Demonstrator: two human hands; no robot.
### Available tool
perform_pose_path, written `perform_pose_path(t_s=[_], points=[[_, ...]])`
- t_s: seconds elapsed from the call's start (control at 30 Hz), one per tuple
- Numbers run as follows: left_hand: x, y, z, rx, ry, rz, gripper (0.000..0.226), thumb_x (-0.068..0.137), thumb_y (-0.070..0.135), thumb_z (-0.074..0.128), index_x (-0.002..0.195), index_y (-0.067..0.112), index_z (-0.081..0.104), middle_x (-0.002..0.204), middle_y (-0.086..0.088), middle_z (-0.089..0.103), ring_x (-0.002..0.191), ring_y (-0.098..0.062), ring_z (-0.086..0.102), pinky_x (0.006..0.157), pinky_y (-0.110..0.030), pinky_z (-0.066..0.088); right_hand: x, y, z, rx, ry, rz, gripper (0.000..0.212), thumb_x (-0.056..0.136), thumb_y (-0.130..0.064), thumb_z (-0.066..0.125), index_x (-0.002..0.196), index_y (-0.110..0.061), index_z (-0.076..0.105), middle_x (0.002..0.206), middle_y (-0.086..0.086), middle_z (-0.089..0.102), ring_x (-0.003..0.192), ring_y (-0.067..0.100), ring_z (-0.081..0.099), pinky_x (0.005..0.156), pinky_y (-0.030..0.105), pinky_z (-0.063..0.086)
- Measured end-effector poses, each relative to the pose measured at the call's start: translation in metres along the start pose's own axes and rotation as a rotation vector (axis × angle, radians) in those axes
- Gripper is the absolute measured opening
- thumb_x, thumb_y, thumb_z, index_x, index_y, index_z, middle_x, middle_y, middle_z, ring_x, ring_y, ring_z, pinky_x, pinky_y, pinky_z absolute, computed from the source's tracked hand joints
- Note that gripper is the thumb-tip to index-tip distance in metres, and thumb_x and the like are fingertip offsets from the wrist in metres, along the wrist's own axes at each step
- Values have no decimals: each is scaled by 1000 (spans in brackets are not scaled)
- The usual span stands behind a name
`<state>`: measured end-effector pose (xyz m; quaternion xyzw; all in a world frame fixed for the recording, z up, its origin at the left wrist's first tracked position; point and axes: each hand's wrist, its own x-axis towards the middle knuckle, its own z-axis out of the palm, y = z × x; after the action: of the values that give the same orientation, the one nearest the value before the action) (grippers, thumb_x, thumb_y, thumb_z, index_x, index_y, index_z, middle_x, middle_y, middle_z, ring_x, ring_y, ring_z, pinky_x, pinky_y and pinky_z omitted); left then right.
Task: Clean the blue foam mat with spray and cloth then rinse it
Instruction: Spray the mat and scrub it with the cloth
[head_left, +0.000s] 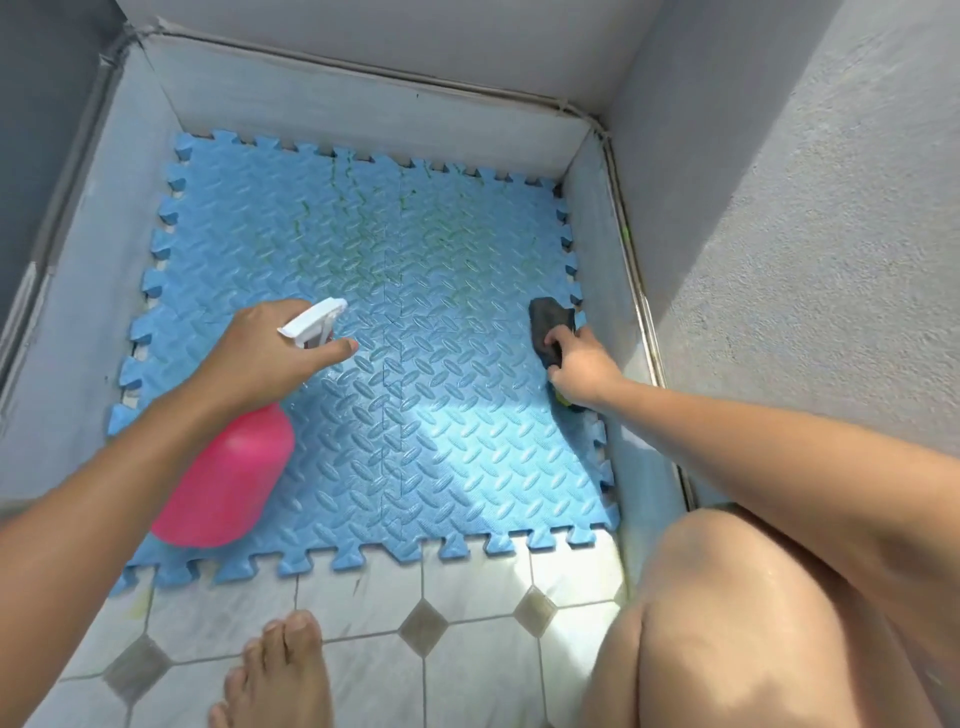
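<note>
The blue foam mat (395, 415), made of interlocking tiles with a raised tread pattern, lies flat on the floor in a walled corner. Green streaks mark its far half. My left hand (260, 353) grips a pink spray bottle (228, 478) by its white trigger head (314, 322), nozzle pointing over the mat's middle. My right hand (582, 369) holds a dark grey cloth (550, 325) pressed on the mat's right edge. Something yellow-green peeks out under that hand.
Low grey walls (363, 114) enclose the mat on the left, far and right sides. A metal strip (641, 291) runs along the right wall. White floor tiles (467, 597) with grey diamonds lie in front, where my bare foot (280, 675) and knee (753, 597) rest.
</note>
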<state>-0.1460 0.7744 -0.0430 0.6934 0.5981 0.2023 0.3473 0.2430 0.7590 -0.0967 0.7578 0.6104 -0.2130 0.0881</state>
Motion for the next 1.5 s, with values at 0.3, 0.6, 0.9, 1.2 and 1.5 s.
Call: perform_pose_path(t_s=[0.3,0.6,0.9,1.2,1.5], points=[[7,18,20,94,25,-39,46,83,40,81,63,13,50,58,-4,52,57,-15,48,58,-25,36,-46,-96,51,-72,-199,-986,39,92,-25,67,130,-23,59,118,9,50,108,28,52,91,39,49],[5,0,-3,0,143,-129,46,74,54,72,68,11,56,62,-11,60,68,-34,68,71,-47,55,40,-16,-10,213,160,179,43,101,-18,49,145,-19,50,139,19,43,125,38,50,106,40,43],[14,10,-10,-36,163,-189,52,73,56,70,68,5,59,67,-20,64,67,-37,67,68,-51,60,-34,-142,50,229,-168,-700,34,90,-18,64,124,-25,68,119,4,57,110,21,56,98,32,46],[57,32,-15,-4,92,-138,48,76,48,75,67,4,58,58,-13,58,56,-28,55,53,-33,45,39,-80,-30,401,113,108,49,94,-9,48,141,-22,55,149,10,50,138,31,46,113,42,42],[100,37,0,21,19,-43,55,76,48,76,68,-4,57,54,-16,51,52,-30,49,52,-36,41,64,-68,-18,203,199,-35,49,91,-9,54,138,-21,54,134,14,54,120,37,54,94,41,46]])
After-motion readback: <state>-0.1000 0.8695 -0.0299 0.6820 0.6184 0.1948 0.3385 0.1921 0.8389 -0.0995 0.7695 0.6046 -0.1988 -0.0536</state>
